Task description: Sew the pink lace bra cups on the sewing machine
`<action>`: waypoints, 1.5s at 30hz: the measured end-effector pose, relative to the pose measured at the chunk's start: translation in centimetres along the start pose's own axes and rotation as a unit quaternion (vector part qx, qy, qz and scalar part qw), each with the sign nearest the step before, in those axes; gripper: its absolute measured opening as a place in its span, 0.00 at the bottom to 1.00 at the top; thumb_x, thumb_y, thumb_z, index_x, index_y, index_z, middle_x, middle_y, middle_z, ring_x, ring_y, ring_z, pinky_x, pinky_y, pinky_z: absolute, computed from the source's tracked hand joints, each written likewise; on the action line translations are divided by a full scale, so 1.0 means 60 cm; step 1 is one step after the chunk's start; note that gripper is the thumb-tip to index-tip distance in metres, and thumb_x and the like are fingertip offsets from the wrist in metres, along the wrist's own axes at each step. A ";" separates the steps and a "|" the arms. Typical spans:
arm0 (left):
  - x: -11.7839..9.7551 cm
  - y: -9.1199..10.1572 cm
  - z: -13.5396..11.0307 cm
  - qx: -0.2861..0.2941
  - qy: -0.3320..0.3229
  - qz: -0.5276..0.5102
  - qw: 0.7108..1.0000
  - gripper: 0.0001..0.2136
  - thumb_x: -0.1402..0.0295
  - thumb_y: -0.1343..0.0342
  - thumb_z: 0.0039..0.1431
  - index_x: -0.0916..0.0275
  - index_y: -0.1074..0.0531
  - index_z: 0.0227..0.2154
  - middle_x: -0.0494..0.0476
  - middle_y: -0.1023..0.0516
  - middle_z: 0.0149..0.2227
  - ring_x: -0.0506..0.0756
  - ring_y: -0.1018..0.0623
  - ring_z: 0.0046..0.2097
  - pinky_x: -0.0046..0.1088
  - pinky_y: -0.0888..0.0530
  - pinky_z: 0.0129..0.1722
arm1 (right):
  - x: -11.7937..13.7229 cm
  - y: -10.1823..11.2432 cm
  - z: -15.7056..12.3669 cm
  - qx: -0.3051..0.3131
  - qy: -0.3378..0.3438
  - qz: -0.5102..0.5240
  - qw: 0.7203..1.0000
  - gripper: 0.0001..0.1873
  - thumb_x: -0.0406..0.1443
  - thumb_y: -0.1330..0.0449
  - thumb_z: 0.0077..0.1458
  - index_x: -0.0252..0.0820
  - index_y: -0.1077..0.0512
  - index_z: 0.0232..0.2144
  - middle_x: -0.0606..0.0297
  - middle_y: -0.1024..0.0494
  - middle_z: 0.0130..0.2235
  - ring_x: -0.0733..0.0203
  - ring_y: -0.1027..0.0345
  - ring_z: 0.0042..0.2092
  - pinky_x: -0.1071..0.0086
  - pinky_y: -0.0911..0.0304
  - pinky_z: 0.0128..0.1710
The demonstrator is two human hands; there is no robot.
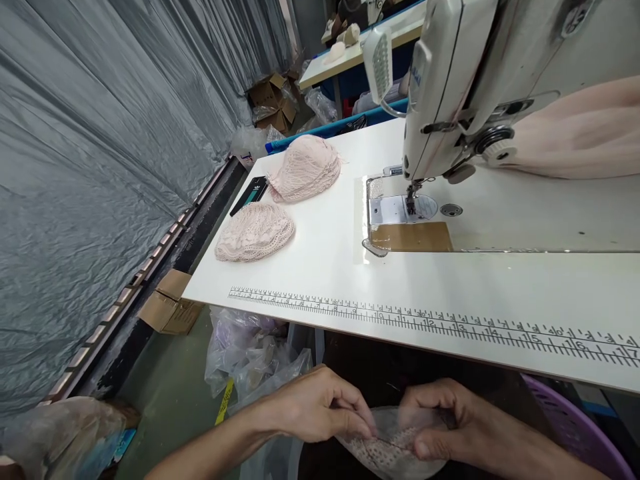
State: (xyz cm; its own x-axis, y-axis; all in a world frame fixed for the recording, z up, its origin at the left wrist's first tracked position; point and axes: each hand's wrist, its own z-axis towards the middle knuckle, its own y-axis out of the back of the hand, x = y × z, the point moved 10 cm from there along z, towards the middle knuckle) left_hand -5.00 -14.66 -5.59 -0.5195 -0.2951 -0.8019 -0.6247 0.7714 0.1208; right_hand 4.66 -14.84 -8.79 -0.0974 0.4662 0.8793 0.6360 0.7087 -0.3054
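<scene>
If my left hand and right hand pull unevenly, the thin lace could stretch or slip, since I judge it delicate and each hand only pinches it between thumb and fingers. It spans the gap between my hands, on my side of the table.

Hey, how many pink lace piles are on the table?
2: taller pile near the far edge of the table, flatter pile closer to the printed ruler. More could hide behind the machine.
</scene>
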 end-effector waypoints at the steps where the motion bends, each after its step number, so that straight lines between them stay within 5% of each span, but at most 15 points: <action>1: -0.005 -0.001 0.000 0.004 -0.005 0.005 1.000 0.09 0.66 0.44 0.56 0.65 0.22 0.34 0.56 0.21 0.29 0.49 0.24 0.30 0.18 0.32 0.28 | 0.002 -0.002 0.001 0.001 0.002 -0.002 1.000 0.18 0.48 0.34 0.43 0.38 0.26 0.22 0.73 0.38 0.20 0.69 0.48 0.24 0.75 0.52 0.25; 5: -0.016 -0.006 -0.006 0.036 -0.011 -0.015 0.999 0.13 0.61 0.47 0.59 0.65 0.22 0.36 0.57 0.20 0.32 0.50 0.23 0.33 0.20 0.30 0.32 | 0.003 -0.004 0.004 0.006 0.003 -0.005 1.000 0.17 0.47 0.35 0.46 0.38 0.26 0.22 0.71 0.35 0.21 0.69 0.46 0.25 0.74 0.51 0.26; 10: 0.006 -0.014 -0.009 0.050 0.010 -0.020 0.998 0.14 0.61 0.38 0.50 0.62 0.23 0.39 0.54 0.20 0.30 0.52 0.22 0.34 0.21 0.29 0.35 | -0.018 0.006 -0.002 0.000 -0.013 -0.003 1.000 0.19 0.49 0.36 0.46 0.38 0.28 0.22 0.70 0.36 0.23 0.67 0.45 0.26 0.73 0.51 0.26; 18: 0.002 -0.019 -0.009 0.089 0.010 0.002 0.996 0.11 0.63 0.43 0.56 0.59 0.23 0.40 0.51 0.20 0.35 0.51 0.22 0.39 0.19 0.30 0.37 | -0.034 0.004 -0.003 0.010 -0.033 0.001 0.999 0.19 0.48 0.35 0.45 0.38 0.27 0.22 0.72 0.39 0.21 0.68 0.48 0.25 0.74 0.53 0.26; 26: 0.034 -0.037 0.017 0.063 0.066 -0.126 0.988 0.29 0.45 0.36 0.36 0.64 0.22 0.37 0.55 0.20 0.30 0.54 0.21 0.35 0.26 0.27 0.40 | -0.010 -0.005 -0.003 0.021 -0.021 -0.014 0.999 0.19 0.49 0.37 0.48 0.36 0.27 0.23 0.70 0.34 0.22 0.68 0.45 0.26 0.74 0.51 0.26; 45: 0.036 -0.025 0.000 0.043 0.079 -0.143 0.986 0.14 0.60 0.34 0.44 0.65 0.21 0.31 0.55 0.20 0.28 0.50 0.21 0.31 0.21 0.26 0.34 | -0.002 -0.004 -0.028 -0.020 -0.055 -0.118 0.991 0.11 0.42 0.38 0.41 0.41 0.31 0.25 0.70 0.36 0.25 0.64 0.44 0.29 0.73 0.49 0.28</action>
State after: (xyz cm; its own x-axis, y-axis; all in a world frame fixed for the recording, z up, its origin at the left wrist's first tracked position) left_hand -5.16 -16.45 -7.53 -0.4179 -0.5871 -0.6933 -0.7103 0.6869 -0.1535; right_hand 5.81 -15.97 -8.19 -0.3294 0.3468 0.8782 0.6157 0.7841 -0.0787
